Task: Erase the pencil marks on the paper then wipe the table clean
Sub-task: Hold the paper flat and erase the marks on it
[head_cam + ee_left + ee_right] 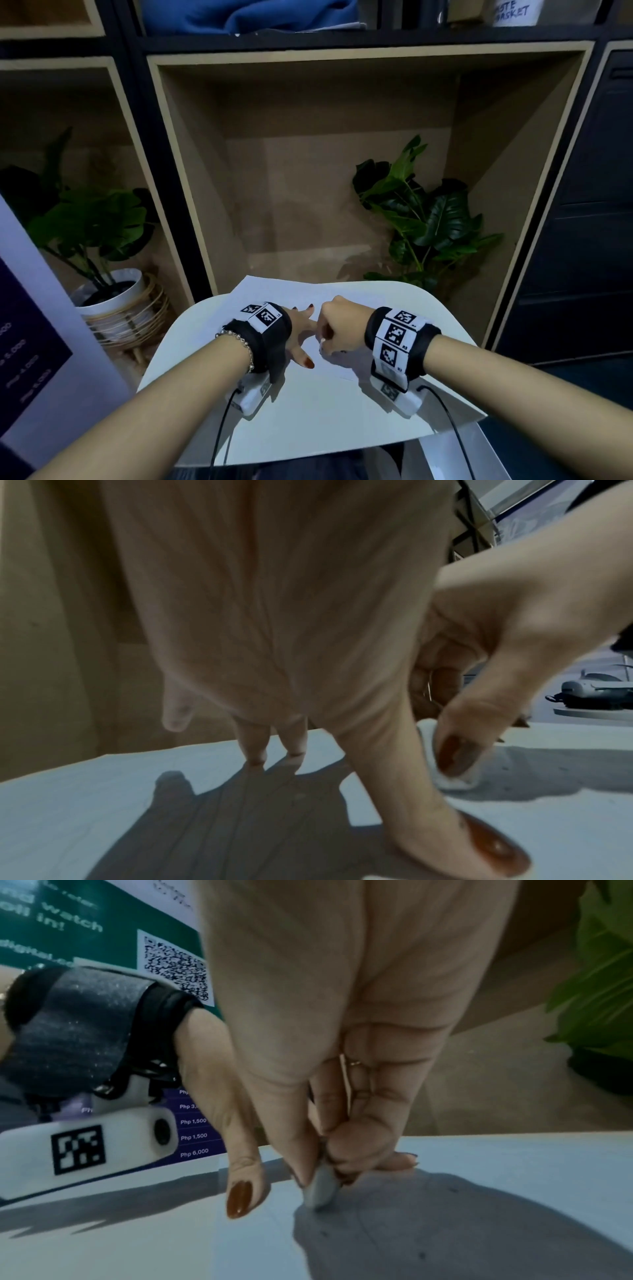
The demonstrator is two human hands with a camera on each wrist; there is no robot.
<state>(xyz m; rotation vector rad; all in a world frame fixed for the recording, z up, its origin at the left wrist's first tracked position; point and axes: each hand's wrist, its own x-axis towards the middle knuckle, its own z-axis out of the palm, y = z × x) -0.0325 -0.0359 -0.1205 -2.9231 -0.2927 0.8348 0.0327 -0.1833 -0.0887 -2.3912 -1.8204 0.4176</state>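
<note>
On the counter (308, 421) lay the paper (263, 291). My left hand (301, 329) pressed it flat, fingers spread. My right hand (339, 329) pinched the eraser (320, 1188) on it. I was rubbing; wiping probably came next.

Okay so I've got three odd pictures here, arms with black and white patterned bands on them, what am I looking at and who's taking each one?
There is no machine here: a person works with bare hands and wears cameras. The wide picture comes from a head camera looking down. The two close-ups come from small cameras strapped under each wrist, looking along the fingers. On the small white table lies a sheet of paper. The left hand is spread flat on the paper, holding it down. The right hand pinches a small pale eraser, its tip pressed to the sheet. Tiny dark specks lie nearby, possibly eraser crumbs. Potted plants stand behind.
</note>
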